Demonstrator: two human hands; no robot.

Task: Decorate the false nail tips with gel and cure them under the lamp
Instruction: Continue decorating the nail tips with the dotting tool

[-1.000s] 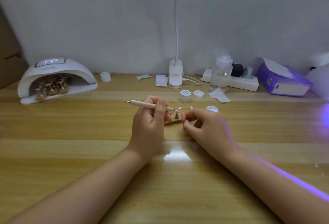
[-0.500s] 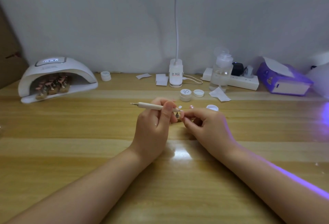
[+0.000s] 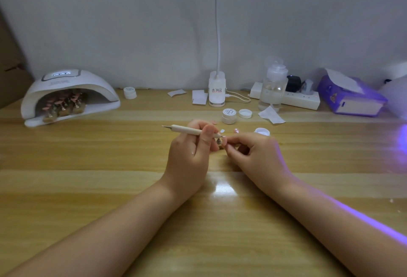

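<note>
My left hand (image 3: pixel 189 155) grips a cream dotting pen (image 3: pixel 187 130) that lies level, its fine tip pointing right towards my right hand. My right hand (image 3: pixel 253 155) pinches a small nail tip on a metal stand (image 3: pixel 219 142) between thumb and forefinger; the tip itself is mostly hidden. Two loose nail tips (image 3: pixel 222 131) lie just behind the hands. A white curing lamp (image 3: pixel 68 93) stands at the far left with several tips on stands inside. A closed gel pot (image 3: pixel 229 115) and an open pot (image 3: pixel 262 131) sit behind my hands.
A loose lid (image 3: pixel 245 113) and paper wipes (image 3: pixel 271 114) lie by the gel pot. Along the wall stand a desk lamp base (image 3: pixel 217 91), a pump bottle (image 3: pixel 273 87), a power strip (image 3: pixel 301 100), a purple box (image 3: pixel 352 98) and another small pot (image 3: pixel 130 93).
My left hand has shifted the pen to the right, bringing its tip up against the nail tip in my right hand. The right hand has stayed almost still.
</note>
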